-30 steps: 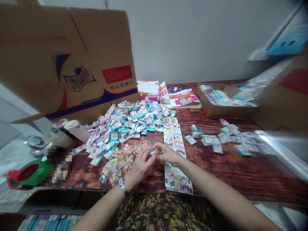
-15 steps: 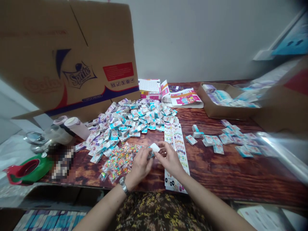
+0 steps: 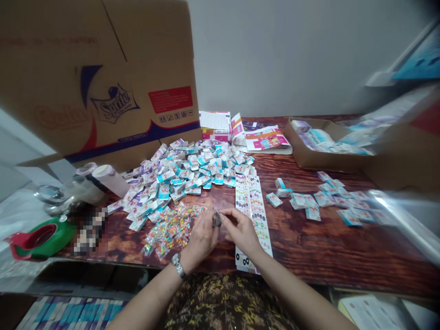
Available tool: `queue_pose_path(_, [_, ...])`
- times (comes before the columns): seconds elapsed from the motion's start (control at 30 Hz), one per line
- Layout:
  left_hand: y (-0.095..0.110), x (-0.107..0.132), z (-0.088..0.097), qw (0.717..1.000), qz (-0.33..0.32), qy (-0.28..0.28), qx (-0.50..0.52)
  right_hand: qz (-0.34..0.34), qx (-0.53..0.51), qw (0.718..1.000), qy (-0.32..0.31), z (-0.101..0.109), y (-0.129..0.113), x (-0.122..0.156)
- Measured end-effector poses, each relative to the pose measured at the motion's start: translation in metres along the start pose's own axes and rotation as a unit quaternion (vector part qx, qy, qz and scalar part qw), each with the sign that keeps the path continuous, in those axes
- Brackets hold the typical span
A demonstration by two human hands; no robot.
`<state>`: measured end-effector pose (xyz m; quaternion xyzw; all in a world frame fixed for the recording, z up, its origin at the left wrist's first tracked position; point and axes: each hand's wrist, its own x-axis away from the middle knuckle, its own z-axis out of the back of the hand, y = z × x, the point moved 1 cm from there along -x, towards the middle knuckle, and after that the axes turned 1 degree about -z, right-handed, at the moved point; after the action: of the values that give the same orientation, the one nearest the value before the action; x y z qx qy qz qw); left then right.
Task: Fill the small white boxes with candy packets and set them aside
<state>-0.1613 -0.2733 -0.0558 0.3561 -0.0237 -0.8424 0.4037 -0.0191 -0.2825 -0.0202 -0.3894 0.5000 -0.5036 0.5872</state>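
Observation:
My left hand (image 3: pixel 201 233), with a watch on its wrist, is closed around a small cardboard box (image 3: pixel 217 219) that is mostly hidden by the fingers. The thumb and fingertips of my right hand (image 3: pixel 242 229) pinch at the same box's near end. Left of the hands lies a heap of small clear bags with colourful pieces (image 3: pixel 172 227). Printed sticker sheets (image 3: pixel 254 201) lie partly under my right hand. Behind them spreads a big pile of small white, blue and purple boxes (image 3: pixel 192 169).
A large carton (image 3: pixel 137 59) stands at the back left. Loose boxes (image 3: pixel 312 206) lie to the right, before a shallow open carton (image 3: pixel 323 162) of more boxes. A green tape roll (image 3: pixel 57 240) and a pale cup (image 3: pixel 110 181) sit at the left edge.
The white flap that stood up from the small box no longer shows, and the box is turned or folded down between the fingers. Both hands stay in nearly the same place.

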Motion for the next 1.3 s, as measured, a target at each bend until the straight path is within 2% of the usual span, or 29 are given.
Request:
queue_pose_path(0.13, [0.0,0.001,-0.003,1.0,0.022,0.009,0.005,-0.042,-0.042,0.998,0.013,-0.005,0.006,-0.003])
queue_pose_path(0.3, [0.001,0.003,-0.006,0.999,0.028,-0.008,0.014,-0.039,0.018,0.998,0.037,-0.008,0.011,-0.002])
queue_pose_path(0.4, [0.002,0.004,-0.007,1.0,0.027,-0.012,0.004,-0.004,0.083,0.995,0.054,-0.007,0.01,0.0])
queue_pose_path(0.6, [0.005,0.002,-0.011,0.998,0.043,-0.023,-0.032,0.132,0.173,0.973,0.074,-0.015,0.01,0.017])
queue_pose_path(0.67, [0.008,0.001,-0.013,0.998,0.047,-0.019,-0.034,0.144,0.174,0.971,0.076,-0.019,0.015,0.022])
queue_pose_path(0.73, [0.013,0.0,-0.014,0.999,0.037,-0.03,-0.022,0.129,0.157,0.976,0.078,-0.017,0.021,0.023])
queue_pose_path(0.83, [0.019,-0.004,-0.012,0.996,0.0,-0.082,0.026,0.098,0.139,0.981,0.09,0.012,0.034,0.011])
queue_pose_path(0.9, [0.018,-0.006,-0.009,0.993,-0.013,-0.103,0.056,0.085,0.166,0.975,0.122,0.051,0.044,-0.001])
queue_pose_path(1.0, [0.012,-0.006,-0.008,0.993,0.004,-0.096,0.067,0.032,0.241,0.943,0.226,0.118,0.062,-0.016])
queue_pose_path(1.07, [0.009,-0.003,-0.01,0.993,0.015,-0.095,0.069,0.003,0.278,0.925,0.259,0.151,0.074,-0.021])
queue_pose_path(1.17, [0.006,0.002,-0.015,0.991,0.022,-0.1,0.082,-0.016,0.276,0.922,0.271,0.172,0.089,-0.022])
queue_pose_path(1.3, [0.006,0.008,-0.02,0.985,0.051,-0.097,0.132,-0.006,0.169,0.95,0.264,0.164,0.097,-0.023])
